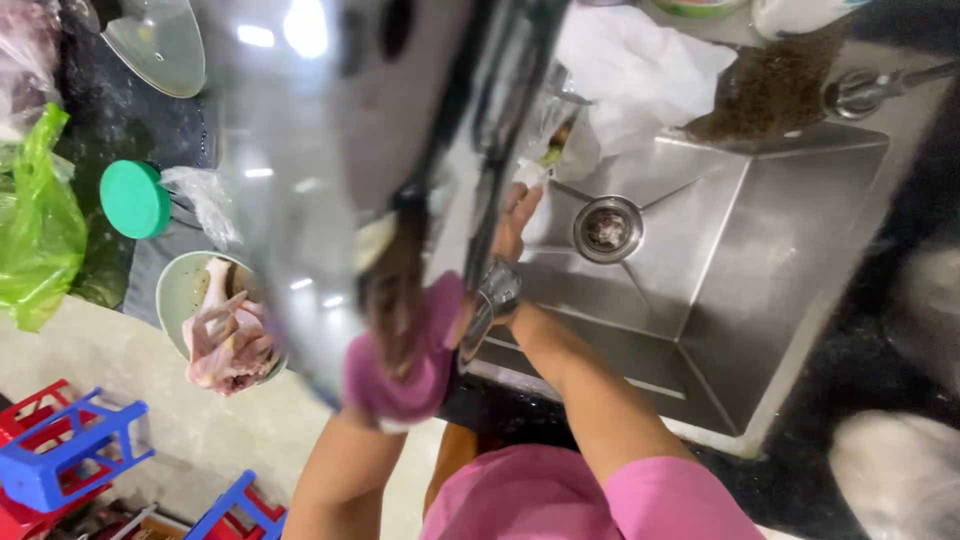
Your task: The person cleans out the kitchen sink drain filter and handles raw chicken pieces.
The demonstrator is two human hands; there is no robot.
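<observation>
A large shiny steel pan [330, 150] is held up close to the camera above the counter's edge and fills the upper middle of the view; its curved surface mirrors a pink shirt. My right hand [515, 218], with a wristwatch on the wrist, grips the pan's dark rim on the sink side. A small white and green scrap [537, 168] shows just beyond the fingertips. My left forearm [340, 470] rises under the pan, and that hand is hidden behind it.
A steel sink [760, 230] with a round drain [607, 229] lies to the right. A white cloth [630, 70] and a tap [870, 88] are behind it. At left are a bowl of raw chicken [225, 330], a green lid [135, 198], a green bag [35, 220], a glass lid [155, 40] and red and blue stools [70, 455].
</observation>
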